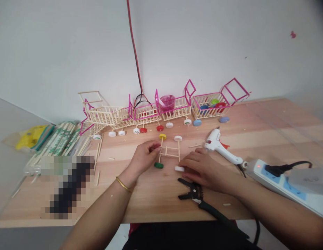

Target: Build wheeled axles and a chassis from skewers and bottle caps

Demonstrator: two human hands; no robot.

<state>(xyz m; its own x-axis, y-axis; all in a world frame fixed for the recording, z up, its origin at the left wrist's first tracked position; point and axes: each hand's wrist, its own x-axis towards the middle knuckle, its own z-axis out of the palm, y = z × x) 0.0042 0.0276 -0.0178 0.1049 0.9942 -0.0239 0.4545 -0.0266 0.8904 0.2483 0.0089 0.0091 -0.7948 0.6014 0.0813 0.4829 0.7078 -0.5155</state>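
In front of me on the table lies a small frame of wooden sticks with bottle caps as wheels. Its caps are one yellow, one dark green and two white. My left hand pinches the frame's left side near the yellow-capped axle, fingertips partly hidden. At the right, my right hand has fingers and thumb around the nearer white cap. Just below that hand rests a pair of dark-handled cutters, jaws apart. Beyond it lies a white glue gun.
Several small stick carts with pink trim and cap wheels line the wall; one holds a pink-stained cup. Bagged sticks lie at left beside a blurred dark object. A power strip with a plugged-in cord lies at right.
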